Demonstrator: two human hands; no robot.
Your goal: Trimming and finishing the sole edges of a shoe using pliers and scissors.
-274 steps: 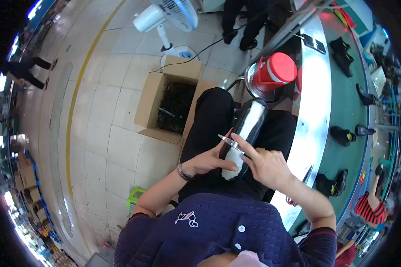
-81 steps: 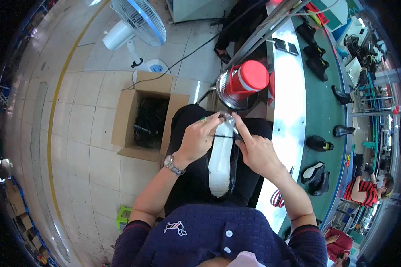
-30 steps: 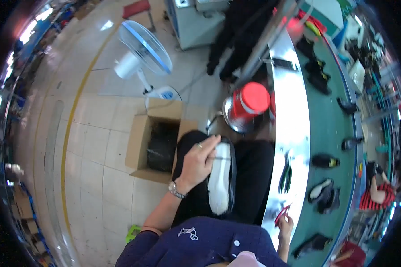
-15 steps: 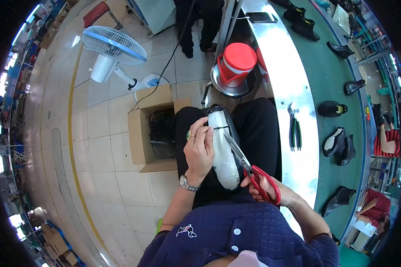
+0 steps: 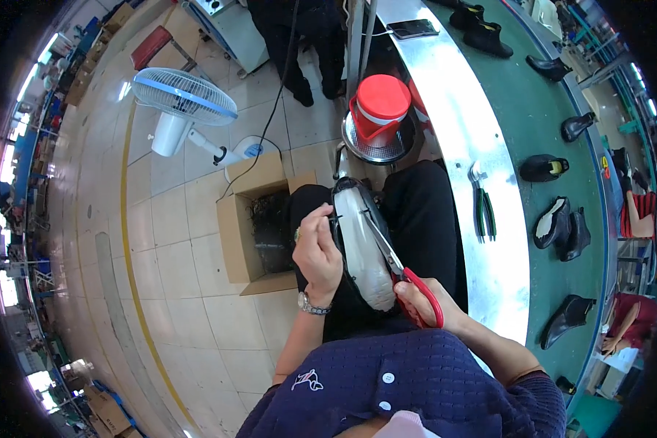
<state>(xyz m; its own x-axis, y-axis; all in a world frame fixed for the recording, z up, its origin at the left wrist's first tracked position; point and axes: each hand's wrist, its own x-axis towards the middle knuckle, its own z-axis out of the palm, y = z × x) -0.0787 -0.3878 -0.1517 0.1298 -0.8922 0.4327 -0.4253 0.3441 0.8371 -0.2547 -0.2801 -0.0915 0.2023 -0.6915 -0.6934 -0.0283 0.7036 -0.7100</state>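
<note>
A black shoe (image 5: 363, 244) rests across my lap with its white underside up and its toe pointing away from me. My right hand (image 5: 418, 303) grips the red-handled scissors (image 5: 389, 252), whose metal blades lie along the right side of the white underside, looking nearly closed. At the shoe's left edge, near the toe, my left hand (image 5: 318, 248) has its fingers drawn together. A small dark bit shows by those fingertips, too small to make out. My left fingers hide part of the shoe's rim.
On the metal bench edge (image 5: 500, 277) to my right lie green-handled pliers (image 5: 484, 212) and a phone (image 5: 412, 28). Beyond runs a green belt (image 5: 525, 131) with several black shoes. An open carton (image 5: 233, 244), a fan (image 5: 185, 98) and a red bucket (image 5: 382, 102) on a stool stand ahead.
The dark strip that crossed the white underside no longer spans it. My left hand has shifted to the shoe's left edge. The scissors have closed further, and the view has turned slightly.
</note>
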